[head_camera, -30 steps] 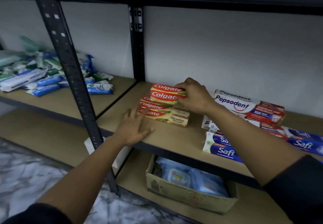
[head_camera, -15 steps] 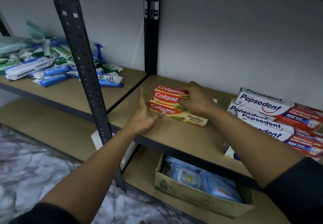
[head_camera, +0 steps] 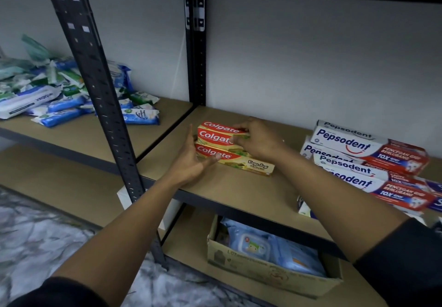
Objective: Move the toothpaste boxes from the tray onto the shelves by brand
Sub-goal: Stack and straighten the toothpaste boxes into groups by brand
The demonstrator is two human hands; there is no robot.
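Observation:
Red and yellow Colgate boxes lie stacked on the wooden shelf, the bottom box sticking out to the right. My left hand presses flat against the stack's left end, thumb under the bottom box. My right hand grips the top Colgate box, fingers curled over its right part. To the right, white and red Pepsodent boxes sit piled, partly behind my right forearm. The tray is out of view.
A black upright post stands just left of my left arm. Wet-wipe packets are heaped on the left shelf. A cardboard box of blue packs sits on the lower shelf. A blue box shows at the right edge.
My left hand has moved from the shelf board up against the left end of the Colgate stack. The Colgate boxes now lie squared in one stack. The view has shifted closer.

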